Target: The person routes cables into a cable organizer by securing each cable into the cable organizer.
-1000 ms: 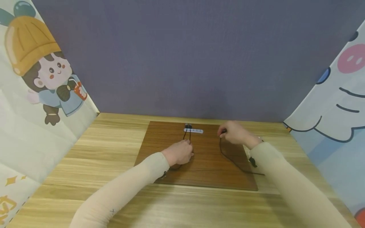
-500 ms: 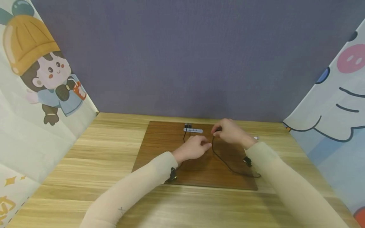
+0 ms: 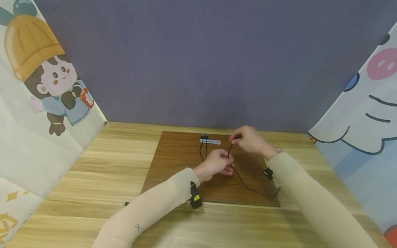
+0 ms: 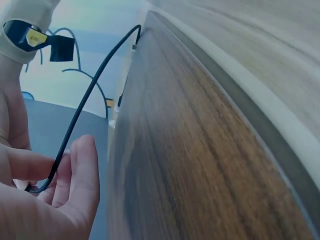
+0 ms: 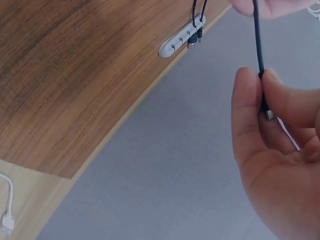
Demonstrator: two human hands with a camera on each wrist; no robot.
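Observation:
A black USB cable (image 3: 241, 179) runs between both hands, then trails across a dark brown wooden board (image 3: 180, 148) to its right edge. My right hand (image 3: 249, 140) pinches the cable's plug end between thumb and fingers, raised over the board. The metal tip of the plug (image 5: 265, 106) shows inside that hand in the right wrist view. Lower and to the left, my left hand (image 3: 216, 162) has the cable between its thumb and fingers, as the left wrist view also shows. At the board's far edge sits a pale cable clip (image 5: 176, 42) with several slots.
Two black cables (image 3: 203, 151) sit in the clip's left slots. A white cable with a plug (image 5: 8, 217) lies beyond the board's right edge. Left of my left sleeve, a dark cable end (image 3: 126, 203) rests on the light wooden table (image 3: 102, 172). A grey panel (image 3: 198, 69) rises behind.
My left hand has left the cables below the clip and moved right to the loose cable, taking hold of it. My right hand has shifted slightly left and up with the plug.

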